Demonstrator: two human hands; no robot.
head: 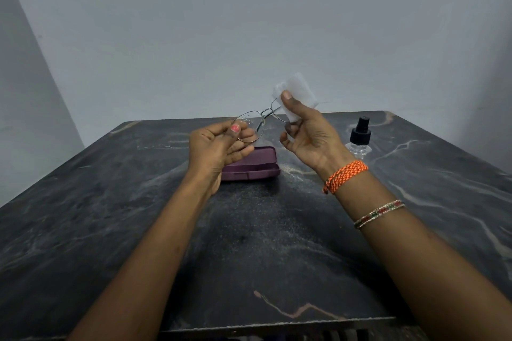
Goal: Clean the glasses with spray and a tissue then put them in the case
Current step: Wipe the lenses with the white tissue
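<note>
Thin metal-framed glasses (pixel 261 122) are held up above the table. My left hand (pixel 219 147) grips them at the left lens, which carries small droplets. My right hand (pixel 307 130) pinches a folded white tissue (pixel 297 91) around the right lens, thumb on the near side. A purple glasses case (pixel 255 165) lies shut on the table just below and behind my left hand, partly hidden by it. A small clear spray bottle (pixel 359 137) with a black pump top stands upright to the right of my right hand.
The dark marbled table (pixel 249 243) stretches toward me, its near edge at the bottom of the view. A pale grey wall rises right behind the table's far edge. An orange thread band and thin bangles are on my right wrist.
</note>
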